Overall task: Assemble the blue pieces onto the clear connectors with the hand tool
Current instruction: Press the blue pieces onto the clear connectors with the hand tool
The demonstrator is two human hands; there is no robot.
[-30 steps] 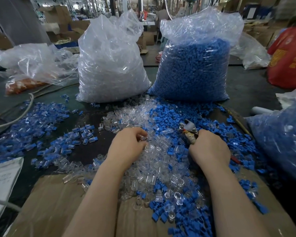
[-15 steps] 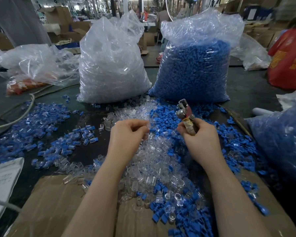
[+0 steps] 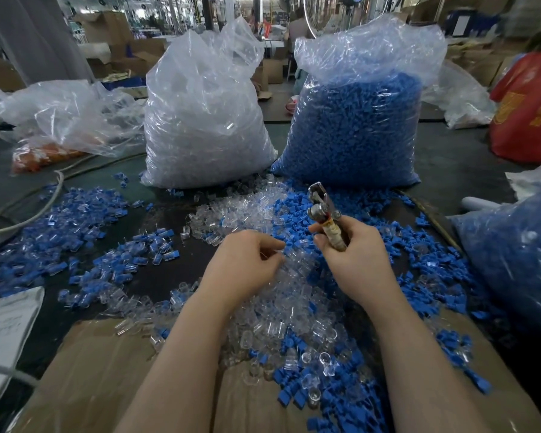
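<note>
Right hand [image 3: 358, 256] grips the hand tool [image 3: 325, 218] by its taped handle, fingers wrapped round it, metal head tilted up toward 11 o'clock above the pile. Can't make out whether the tool's nose is holding anything; too small and blurred.

Left hand [image 3: 242, 260] sits at 9 o'clock of the right hand, just beside it, fingers curled in with thumb and fingertips meeting on something clear over the heap. Looks like a pinch on a clear connector, but the part itself blends into the pile, so can't confirm which piece.

Clear connectors [image 3: 281, 295] lie in a loose heap under and between both hands, partly hidden by the wrists. Blue pieces [image 3: 425, 267] are scattered from 12 round to 5 o'clock of the hands, some mixed into the clear heap.

Assembled-looking blue-and-clear parts [image 3: 72, 220] are spread at 9 to 10 o'clock, well apart from the hands.

At 12 o'clock stand two tall sacks: clear-parts bag [image 3: 200, 120] on the left, blue-parts bag [image 3: 353, 129] on the right, touching at the base. Another blue bag [image 3: 519, 257] at 3 o'clock is cut off by the frame edge. Cardboard sheet [image 3: 85, 376] at 6 to 7 o'clock runs under the pile; its near edge is out of frame. Cable [image 3: 28, 201] at 10 o'clock, ends not visible.
</note>
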